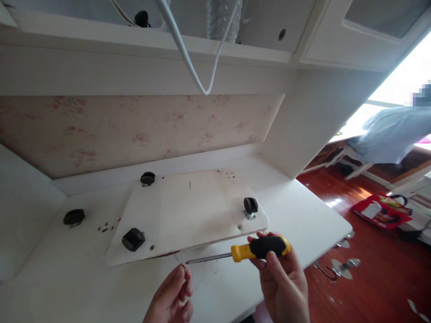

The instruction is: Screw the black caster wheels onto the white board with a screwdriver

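My right hand (281, 273) grips the yellow and black handle of a screwdriver (241, 253), its shaft pointing left. At the tip, my left hand (173, 291) is closed in a pinch on a tiny dark piece that looks like a screw (184, 266). Both hands are above the front of a white desk (296, 211), before a white board (191, 211) lying flat on it. Black caster wheels stand at the board's back left (147, 178), front left (133, 239) and right (250, 205). Another caster (74, 217) lies on the desk left of the board.
Small dark screws (105, 227) lie left of the board. Overhead, a white cable (202, 85) hangs from a shelf (151, 40). To the right, a red bag (384, 213) and metal pieces (345, 267) are on the wooden floor; a person (390, 132) is by the window.
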### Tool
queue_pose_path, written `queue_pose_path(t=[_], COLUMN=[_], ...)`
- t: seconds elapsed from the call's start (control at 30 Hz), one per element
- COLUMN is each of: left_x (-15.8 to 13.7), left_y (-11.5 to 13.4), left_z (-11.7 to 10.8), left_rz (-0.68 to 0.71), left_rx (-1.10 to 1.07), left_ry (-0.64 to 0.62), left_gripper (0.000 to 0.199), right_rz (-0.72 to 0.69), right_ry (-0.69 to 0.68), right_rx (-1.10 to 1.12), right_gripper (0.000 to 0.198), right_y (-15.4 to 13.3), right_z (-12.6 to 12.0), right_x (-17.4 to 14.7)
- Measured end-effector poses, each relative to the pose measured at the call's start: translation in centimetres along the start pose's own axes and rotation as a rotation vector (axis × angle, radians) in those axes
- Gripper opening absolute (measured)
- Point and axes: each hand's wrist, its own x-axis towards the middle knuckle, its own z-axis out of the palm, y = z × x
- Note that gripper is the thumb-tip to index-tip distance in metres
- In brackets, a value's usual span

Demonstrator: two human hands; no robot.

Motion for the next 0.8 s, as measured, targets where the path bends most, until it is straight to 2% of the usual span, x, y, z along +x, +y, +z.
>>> queue_pose_path(t=[0.1,0.3,0.47,0.6,0.8], left_x=[-0.4,-1.1,-1.0,-0.8,-0.6], left_y=[-0.2,0.1,0.3,0.3,0.1], left_z=[1.2,2.4,2.4,2.2,2.1], left_rz=[-0.041,0.020,0.011,0.008,0.102], left_rx=[-0.093,-0.180,-0.177,-0.143,-0.102], left_ry=[0.015,0.058,0.062,0.052,0.028], left_gripper=[0.042,0.022,0.021,0.024,0.030], right_rz=[-0.021,-0.097,-0.130,-0.150,-0.218], right_ry=[0.023,0.005,-0.063,-0.067,-0.120], right_rx=[-0.028,-0.074,-0.108,-0.139,-0.191], right_gripper=[0.027,0.029,0.032,0.032,0.032], right_y=[0.3,-0.3,0.1,0.6,-0.7], right_z=[-0.1,-1.2,-1.8,-2.0,-0.6], right_x=[-0.1,0.5,0.4,0.3,-1.1])
